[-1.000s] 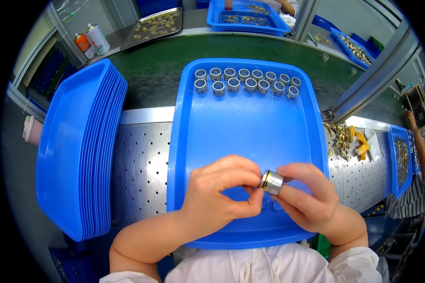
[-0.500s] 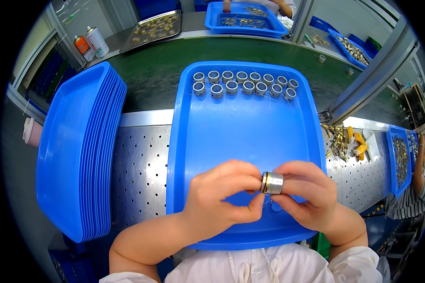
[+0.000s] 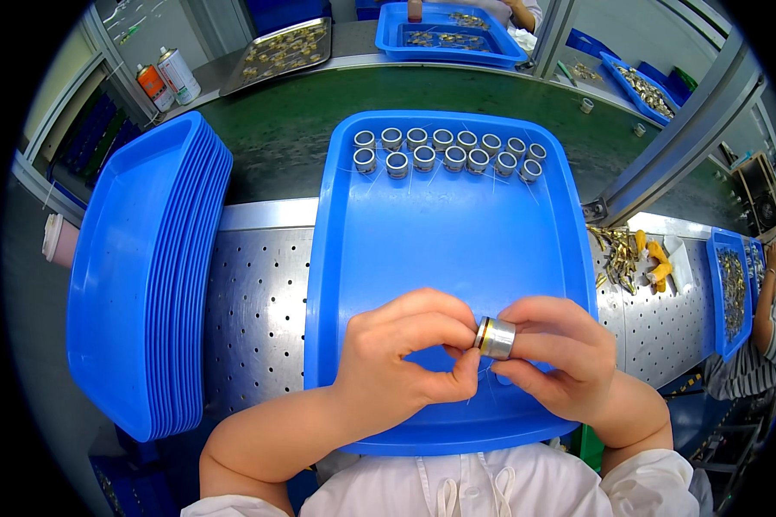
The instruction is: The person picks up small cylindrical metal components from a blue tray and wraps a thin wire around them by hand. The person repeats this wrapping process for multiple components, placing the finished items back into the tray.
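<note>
While right hand (image 3: 556,345) grips metal ring (image 3: 498,339), left hand (image 3: 405,349) pinches its nearest rim, likely adjusting; next move needs steadiness.

White blouse (image 3: 543,481) with stitched front seams, a small pale button (image 3: 470,494) and narrow white ties (image 3: 502,489) — loose, creased sleeves (image 3: 655,482) ending near the elbows — left hand (image 3: 378,355) and right hand (image 3: 578,351) both bare.
</note>
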A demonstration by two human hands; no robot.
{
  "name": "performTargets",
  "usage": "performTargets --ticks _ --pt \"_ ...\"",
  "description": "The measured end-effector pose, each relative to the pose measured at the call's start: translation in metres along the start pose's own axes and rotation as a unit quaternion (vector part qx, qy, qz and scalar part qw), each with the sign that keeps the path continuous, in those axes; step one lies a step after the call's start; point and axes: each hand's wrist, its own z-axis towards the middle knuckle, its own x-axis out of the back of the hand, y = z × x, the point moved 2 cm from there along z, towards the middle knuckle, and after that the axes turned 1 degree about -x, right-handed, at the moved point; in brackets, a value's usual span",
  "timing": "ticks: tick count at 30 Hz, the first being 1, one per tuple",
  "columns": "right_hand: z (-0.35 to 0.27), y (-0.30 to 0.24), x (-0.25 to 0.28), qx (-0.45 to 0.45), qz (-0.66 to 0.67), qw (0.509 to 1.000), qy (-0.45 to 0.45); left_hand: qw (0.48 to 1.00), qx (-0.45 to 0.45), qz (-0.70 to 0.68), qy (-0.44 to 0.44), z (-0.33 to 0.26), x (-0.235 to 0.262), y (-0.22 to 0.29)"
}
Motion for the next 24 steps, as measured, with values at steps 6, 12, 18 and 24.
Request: performTargets --ticks 6,12,18,24 --pt "0.0006 -0.0024 -0.002 0.072 -0.061 0.995 0.008 1.0 0.001 0.007 0.006 0.0007 -0.0011 0.0021" --pt "0.0025 -0.0044 -0.0008 0.065 -0.054 0.996 0.001 0.999 -0.016 0.033 0.008 -0.0002 -0.0003 0.0041" --pt "0.0024 -0.0011 0.0028 0.13 -0.084 0.987 -0.035 0.982 0.129 -0.14 -0.011 -0.0011 0.0013 -0.0026" --pt "0.0028 -0.0028 0.0013 0.039 -0.048 0.998 -0.013 0.989 0.099 -0.103 -0.032 -0.0016 0.0025 -0.0039"
